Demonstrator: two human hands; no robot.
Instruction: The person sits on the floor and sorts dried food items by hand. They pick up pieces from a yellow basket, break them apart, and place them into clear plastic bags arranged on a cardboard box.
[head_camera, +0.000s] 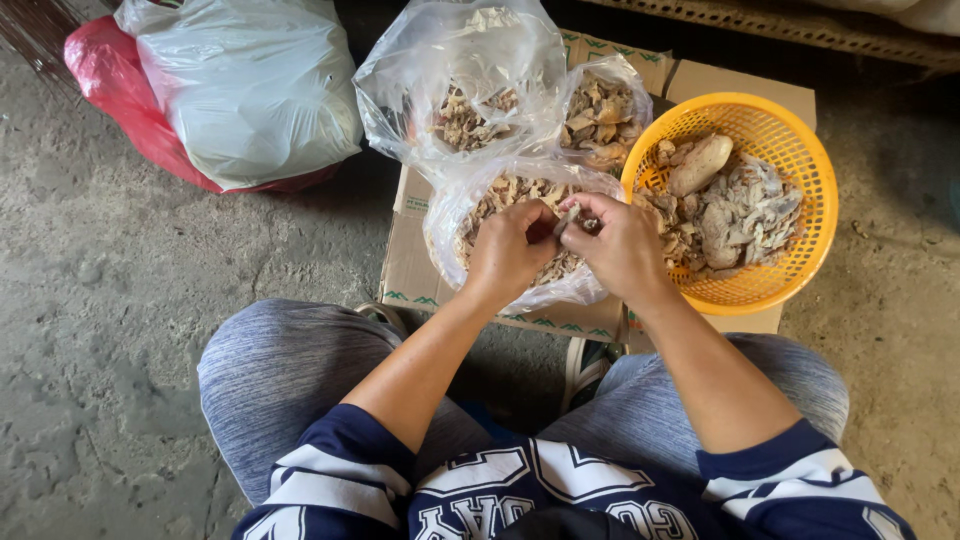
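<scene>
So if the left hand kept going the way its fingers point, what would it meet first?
The right hand: the left hand points toward it, both pinching one small pale piece over the nearest clear bag of shreds. Beyond lies the orange basket, though depth is unclear.

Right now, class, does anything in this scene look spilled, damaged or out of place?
Nothing stands out. Both hands, left and right, work a small piece over an open clear bag. The other bags and the orange basket sit upright on flattened cardboard, and nothing has spilled onto the floor.
</scene>
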